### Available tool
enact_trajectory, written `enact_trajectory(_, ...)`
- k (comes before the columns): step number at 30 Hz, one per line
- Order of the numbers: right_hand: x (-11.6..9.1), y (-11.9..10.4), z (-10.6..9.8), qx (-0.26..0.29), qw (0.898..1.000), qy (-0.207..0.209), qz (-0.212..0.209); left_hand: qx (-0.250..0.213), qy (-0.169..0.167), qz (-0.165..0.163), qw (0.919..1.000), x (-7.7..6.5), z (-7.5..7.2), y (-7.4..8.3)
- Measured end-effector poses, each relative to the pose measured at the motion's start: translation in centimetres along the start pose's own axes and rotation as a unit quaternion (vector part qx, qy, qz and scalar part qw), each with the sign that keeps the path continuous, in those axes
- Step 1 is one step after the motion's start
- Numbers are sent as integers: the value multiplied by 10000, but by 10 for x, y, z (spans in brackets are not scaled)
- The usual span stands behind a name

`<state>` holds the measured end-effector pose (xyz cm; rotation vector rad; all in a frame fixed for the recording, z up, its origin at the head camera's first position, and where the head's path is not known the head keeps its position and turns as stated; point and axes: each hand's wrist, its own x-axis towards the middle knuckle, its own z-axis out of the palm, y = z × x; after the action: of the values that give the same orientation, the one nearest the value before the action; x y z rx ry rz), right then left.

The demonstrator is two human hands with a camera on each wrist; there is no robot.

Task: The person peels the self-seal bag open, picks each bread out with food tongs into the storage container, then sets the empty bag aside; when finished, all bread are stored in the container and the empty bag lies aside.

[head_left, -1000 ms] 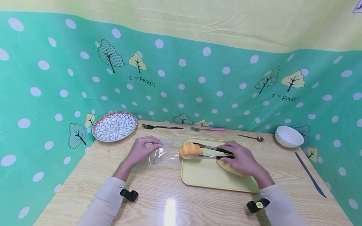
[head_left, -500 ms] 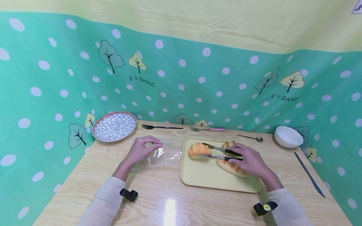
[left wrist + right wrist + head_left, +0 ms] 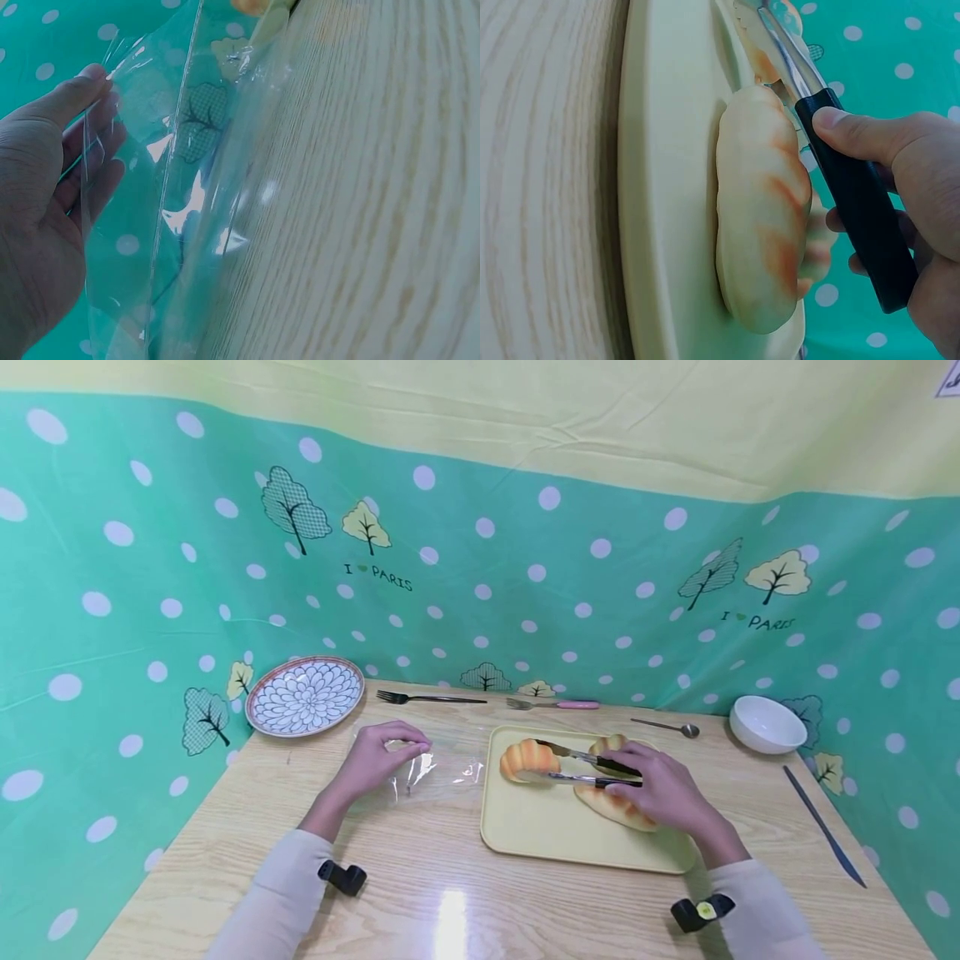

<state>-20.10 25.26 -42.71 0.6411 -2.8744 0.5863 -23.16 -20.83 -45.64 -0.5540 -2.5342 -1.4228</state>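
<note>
My left hand (image 3: 384, 757) pinches the edge of a clear plastic bag (image 3: 180, 217) between thumb and fingers. The bag lies on the table left of the tray. In my right hand (image 3: 662, 787) is a pair of tongs (image 3: 859, 202) with black handles, its metal arms on either side of a croissant (image 3: 528, 760) at the left end of the yellow tray (image 3: 525, 831). Close below the tongs, a long bread roll (image 3: 761, 214) lies on the tray. Another piece of bread (image 3: 609, 744) sits behind the tongs, partly hidden by the hand.
A patterned plate (image 3: 306, 696) leans at the back left. Along the back lie a black fork (image 3: 431, 697), a pink-handled fork (image 3: 555, 703) and a spoon (image 3: 667, 727). A white bowl (image 3: 767, 725) and a knife (image 3: 825, 827) are at the right. A dotted cloth (image 3: 480, 568) hangs behind.
My right hand has moved right with the tongs, and the croissant has shifted from the tray's left edge onto the tray. Since half a second ago little differs. My left hand stays put.
</note>
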Motion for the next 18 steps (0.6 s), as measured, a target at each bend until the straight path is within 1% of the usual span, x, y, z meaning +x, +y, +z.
enact_trajectory(10,0,1,0,143,9998,-61,85,53,43,69,10000,0,0,1)
enact_trajectory(18,0,3,-2,334,9990,-77,280,103,-24,-6,9999,0,-1,-1)
